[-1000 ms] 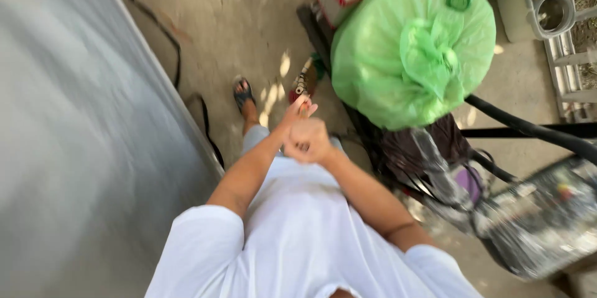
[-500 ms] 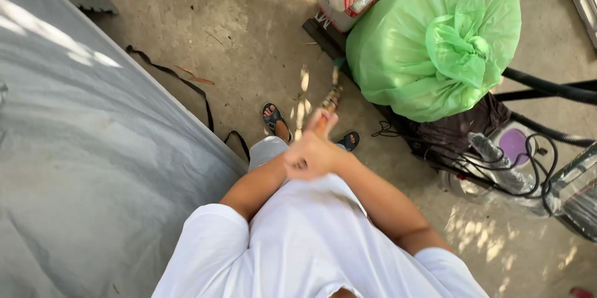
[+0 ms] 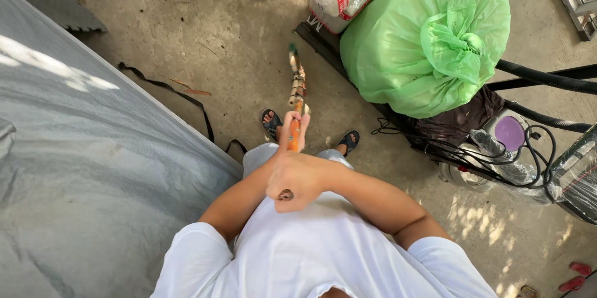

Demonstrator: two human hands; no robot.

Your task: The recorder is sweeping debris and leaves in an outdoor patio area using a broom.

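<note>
- The right hand [image 3: 297, 181] is a closed fist, forearm bent in across the chest.
- The left hand [image 3: 292, 129] lies just ahead of it, fingers stretched forward, arm nearly straight.

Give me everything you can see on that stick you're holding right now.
The stick is long and thin. Its near part is orange, and its far part looks wrapped in pale and dark bands with a green tip. It points away from the body, over the concrete floor between the two sandalled feet. The right hand is closed around its near end, which shows as a round butt. The left hand grips it further along.
</note>
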